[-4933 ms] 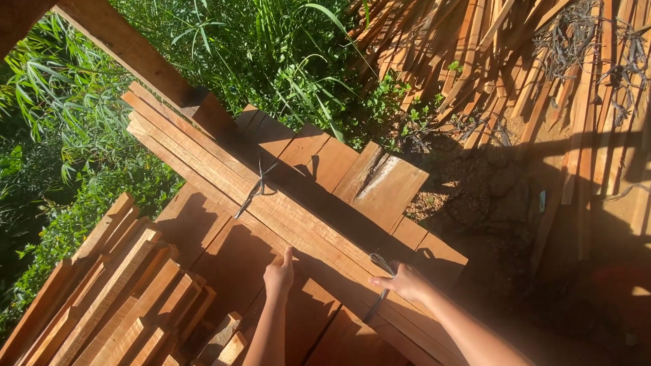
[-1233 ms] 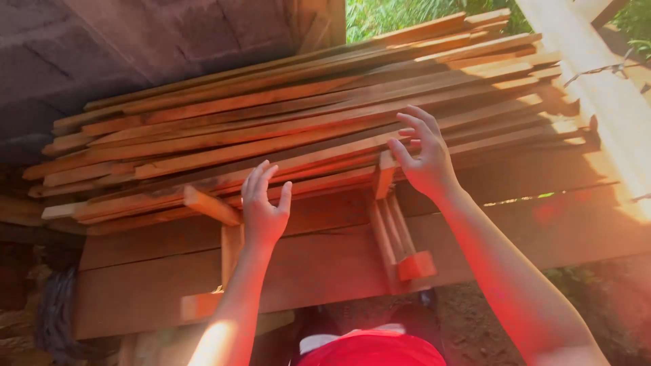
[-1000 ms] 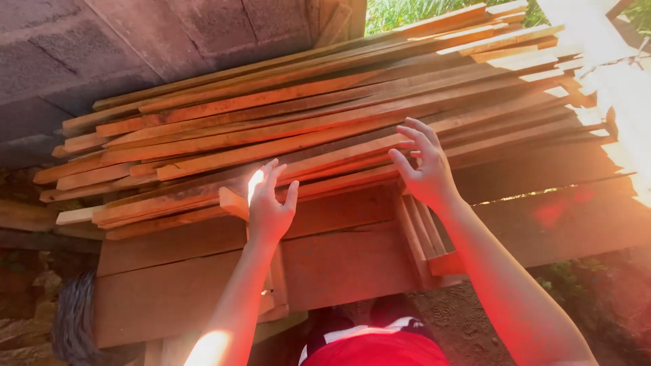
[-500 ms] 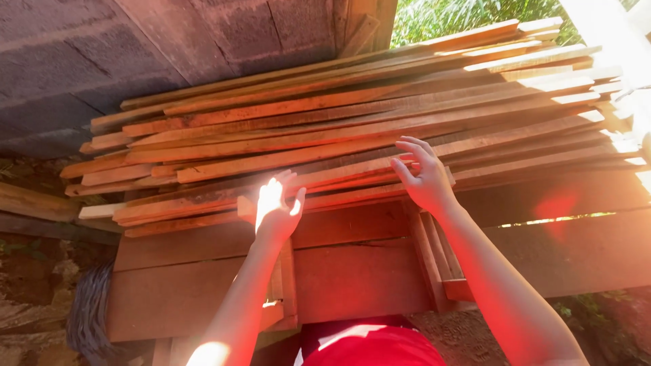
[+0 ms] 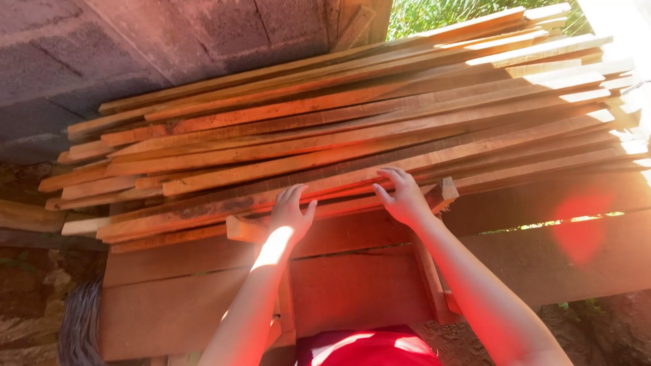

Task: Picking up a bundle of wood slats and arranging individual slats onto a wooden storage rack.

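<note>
We see the left hand and right hand resting flat, fingers spread, on the slats. Each grip looks loose, seemingly clasping nothing.

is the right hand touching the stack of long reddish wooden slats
Touching. The head view shows the right hand with fingers spread and its fingertips pressed on the front edge of the stack of long reddish wooden slats, no gap visible.
</note>
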